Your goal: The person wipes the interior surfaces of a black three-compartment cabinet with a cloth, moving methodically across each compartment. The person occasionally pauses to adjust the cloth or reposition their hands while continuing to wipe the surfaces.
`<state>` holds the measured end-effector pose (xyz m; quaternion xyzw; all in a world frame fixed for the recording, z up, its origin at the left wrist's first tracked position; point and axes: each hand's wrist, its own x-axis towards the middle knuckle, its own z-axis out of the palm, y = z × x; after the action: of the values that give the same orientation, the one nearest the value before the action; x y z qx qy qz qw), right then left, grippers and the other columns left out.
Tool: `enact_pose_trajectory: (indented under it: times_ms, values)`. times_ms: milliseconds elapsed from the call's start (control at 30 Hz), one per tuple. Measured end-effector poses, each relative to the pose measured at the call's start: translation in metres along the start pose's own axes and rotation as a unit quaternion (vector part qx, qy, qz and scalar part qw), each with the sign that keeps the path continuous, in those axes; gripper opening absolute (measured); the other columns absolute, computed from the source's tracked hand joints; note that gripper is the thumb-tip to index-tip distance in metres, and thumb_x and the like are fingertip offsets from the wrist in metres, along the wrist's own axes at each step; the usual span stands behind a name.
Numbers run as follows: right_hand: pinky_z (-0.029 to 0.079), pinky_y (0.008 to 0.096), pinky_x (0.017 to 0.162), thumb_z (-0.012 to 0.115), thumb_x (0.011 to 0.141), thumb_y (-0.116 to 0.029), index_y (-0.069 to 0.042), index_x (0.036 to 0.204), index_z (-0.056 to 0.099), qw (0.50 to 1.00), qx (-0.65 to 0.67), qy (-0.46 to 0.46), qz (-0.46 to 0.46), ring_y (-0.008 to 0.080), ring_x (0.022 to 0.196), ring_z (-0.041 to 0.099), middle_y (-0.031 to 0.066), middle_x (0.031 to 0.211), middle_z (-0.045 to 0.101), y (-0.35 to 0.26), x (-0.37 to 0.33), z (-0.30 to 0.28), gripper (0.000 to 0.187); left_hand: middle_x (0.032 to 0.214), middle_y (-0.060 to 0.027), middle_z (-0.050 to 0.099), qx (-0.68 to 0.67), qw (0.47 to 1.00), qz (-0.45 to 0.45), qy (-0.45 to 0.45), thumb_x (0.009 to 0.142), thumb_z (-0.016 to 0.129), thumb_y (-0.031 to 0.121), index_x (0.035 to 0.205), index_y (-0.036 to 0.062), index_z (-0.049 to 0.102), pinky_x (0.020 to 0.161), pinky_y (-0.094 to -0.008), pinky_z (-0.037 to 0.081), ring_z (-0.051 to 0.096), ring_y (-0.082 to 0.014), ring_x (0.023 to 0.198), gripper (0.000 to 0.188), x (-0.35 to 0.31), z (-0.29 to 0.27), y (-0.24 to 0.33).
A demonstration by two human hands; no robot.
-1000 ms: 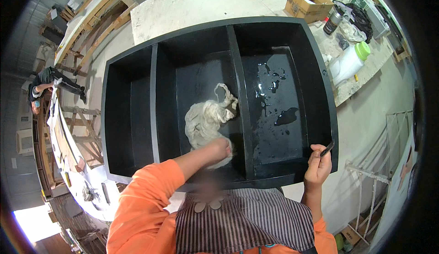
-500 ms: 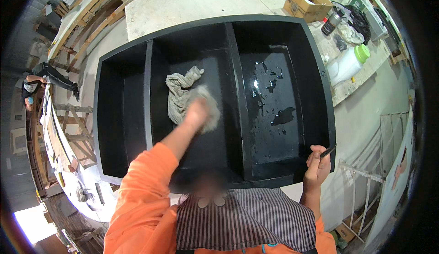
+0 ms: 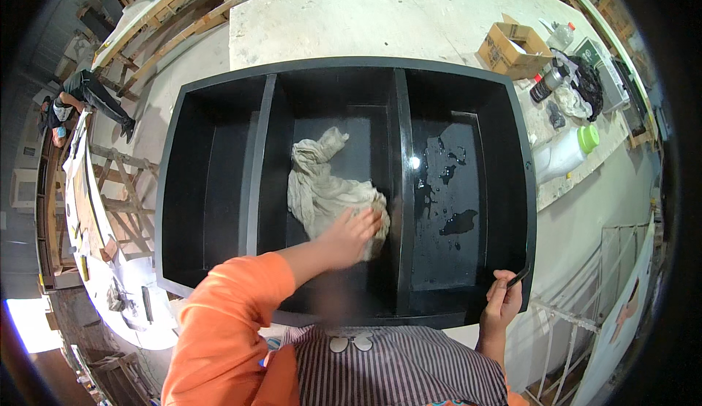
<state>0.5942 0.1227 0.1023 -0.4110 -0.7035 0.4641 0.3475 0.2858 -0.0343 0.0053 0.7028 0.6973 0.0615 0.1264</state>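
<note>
A black wooden frame (image 3: 404, 128), split by two dividers into three compartments, lies before me. In its middle compartment a crumpled grey-white cloth (image 3: 322, 186) is bunched up. My left hand (image 3: 349, 238) presses the cloth's near right end against the divider's side, fingers closed over it. Water drops and a small puddle (image 3: 459, 222) wet the floor of the right compartment. At the frame's near right corner, my right hand (image 3: 501, 300) is closed on a thin black stick-like tool (image 3: 519, 277); its exact kind cannot be made out.
A pale worktable (image 3: 329, 22) extends beyond the frame. On its right side are a cardboard box (image 3: 513, 51), a dark bottle (image 3: 548, 84), and a white jug with a green cap (image 3: 567, 154). A metal rack (image 3: 570, 325) stands right. Another person (image 3: 91, 99) is far left.
My left hand has moved right and nearer with the cloth, from the compartment's middle to the divider. My right hand stays at the corner. The view has shifted slightly.
</note>
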Motion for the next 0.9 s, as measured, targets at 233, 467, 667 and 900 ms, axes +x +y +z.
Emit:
enact_pose_trajectory:
  times_ms: [233,467,667,900]
  values:
    - [0.032,0.0212,0.055,0.047,0.1,-0.012,0.0,0.104,0.06,1.0,-0.014,-0.026,-0.006,0.0054,0.06,0.041,-0.0031,0.07,0.046,-0.001,0.001,-0.003,0.018,0.149,-0.0168,0.044,-0.066,0.987,-0.069,0.133,0.081,0.061,0.021,0.137,-0.003,0.049,0.115,-0.0486,0.03,0.036,-0.0307,0.142,0.062,0.068,0.031,-0.059]
    - [0.029,0.0218,0.053,0.048,0.1,-0.008,0.0,0.102,0.061,0.995,-0.08,-0.033,0.049,0.0042,0.057,0.039,-0.0038,0.067,0.045,-0.002,0.0,-0.002,0.015,0.15,-0.0159,0.043,-0.037,0.993,-0.055,0.097,0.082,0.061,0.02,0.138,-0.0025,0.046,0.114,-0.0462,0.031,0.037,-0.0296,0.142,0.062,0.106,0.014,-0.103]
    - [0.032,0.0235,0.055,0.048,0.099,-0.006,-0.001,0.097,0.062,0.985,-0.126,-0.03,0.112,0.0068,0.06,0.043,-0.0013,0.07,0.049,-0.005,0.002,-0.004,0.015,0.141,-0.017,0.052,-0.028,0.978,-0.072,0.193,0.084,0.057,0.013,0.134,-0.0027,0.05,0.107,-0.0433,0.037,0.045,-0.0295,0.134,0.052,0.136,-0.004,-0.129]
    - [0.042,0.0292,0.062,0.048,0.095,-0.006,-0.001,0.099,0.063,0.974,-0.195,-0.057,0.097,0.0156,0.065,0.053,0.006,0.077,0.058,-0.007,0.001,-0.005,0.016,0.141,-0.0106,0.053,0.002,0.982,-0.101,0.162,0.086,0.058,0.019,0.135,0.0036,0.051,0.105,-0.0412,0.037,0.049,-0.0237,0.129,0.053,0.157,-0.022,-0.15]
